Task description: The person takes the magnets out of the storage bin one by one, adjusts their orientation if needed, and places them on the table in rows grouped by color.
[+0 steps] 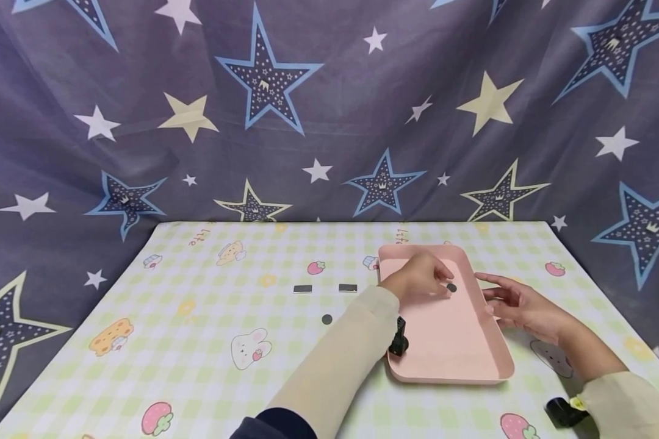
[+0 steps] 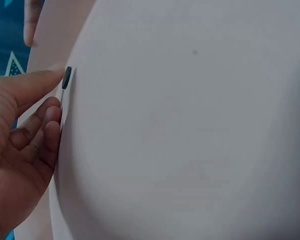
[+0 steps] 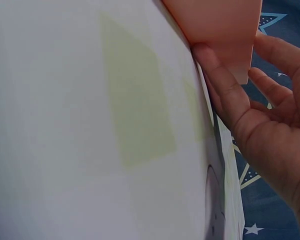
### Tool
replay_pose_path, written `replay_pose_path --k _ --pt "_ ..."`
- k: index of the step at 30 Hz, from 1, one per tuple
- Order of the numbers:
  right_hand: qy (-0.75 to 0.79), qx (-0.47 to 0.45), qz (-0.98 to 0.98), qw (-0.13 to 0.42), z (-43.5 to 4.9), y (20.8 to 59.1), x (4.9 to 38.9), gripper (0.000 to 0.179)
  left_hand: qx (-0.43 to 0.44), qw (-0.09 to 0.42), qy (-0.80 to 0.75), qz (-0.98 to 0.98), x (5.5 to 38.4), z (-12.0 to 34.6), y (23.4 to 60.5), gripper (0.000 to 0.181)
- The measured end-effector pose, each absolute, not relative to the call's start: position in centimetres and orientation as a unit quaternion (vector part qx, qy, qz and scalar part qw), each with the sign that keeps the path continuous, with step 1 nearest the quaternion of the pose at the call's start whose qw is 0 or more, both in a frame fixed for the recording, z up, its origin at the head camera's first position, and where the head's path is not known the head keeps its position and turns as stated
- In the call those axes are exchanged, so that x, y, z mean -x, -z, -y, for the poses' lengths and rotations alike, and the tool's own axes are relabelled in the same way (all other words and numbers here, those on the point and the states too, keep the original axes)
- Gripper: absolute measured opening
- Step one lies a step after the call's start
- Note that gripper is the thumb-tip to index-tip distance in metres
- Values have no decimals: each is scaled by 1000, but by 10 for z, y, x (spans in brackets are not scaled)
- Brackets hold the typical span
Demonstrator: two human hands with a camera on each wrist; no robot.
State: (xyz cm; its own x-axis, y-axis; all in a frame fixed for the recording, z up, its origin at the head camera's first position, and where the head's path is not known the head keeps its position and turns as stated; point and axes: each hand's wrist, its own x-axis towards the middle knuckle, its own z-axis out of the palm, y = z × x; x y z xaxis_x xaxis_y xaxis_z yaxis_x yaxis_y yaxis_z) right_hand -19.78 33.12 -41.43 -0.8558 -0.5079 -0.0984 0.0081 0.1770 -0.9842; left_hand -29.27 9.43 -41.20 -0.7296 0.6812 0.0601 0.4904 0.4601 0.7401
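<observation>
My left hand [image 1: 425,275] reaches down inside a pink tray [image 1: 445,360]. Its fingertips lie around a small dark round disc [image 1: 451,287] near the tray's right wall, with slight gaps visible beside it from above. In the left wrist view the disc [image 2: 67,78] shows nearly edge-on, one digit's tip right at its upper end, the other fingers loosely bent below. On the tray's outer right side my right hand [image 1: 527,310] is spread, fingertips against the wall. The right wrist view shows these fingers [image 3: 225,85] at the pink wall [image 3: 220,25], nothing gripped.
Left of the tray, two small dark rectangular pieces [image 1: 302,289] [image 1: 348,288] and another dark disc [image 1: 326,319] lie on the checkered tablecloth [image 1: 208,347]. A star-patterned curtain [image 1: 329,110] hangs behind the table. Black wrist cameras [image 1: 399,338] are worn on both wrists.
</observation>
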Motion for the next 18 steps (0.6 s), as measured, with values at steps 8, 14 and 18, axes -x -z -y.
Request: replay_pose_path --k 8,14,18 --pt "617 178 -737 209 -332 414 199 64 -384 117 -309 -862 290 -96 414 24" --pt "621 173 -735 212 -332 415 200 64 -389 119 -287 -867 290 -95 414 13" --pt "623 173 -733 212 -333 415 200 64 -398 127 -282 -864 291 -95 414 10"
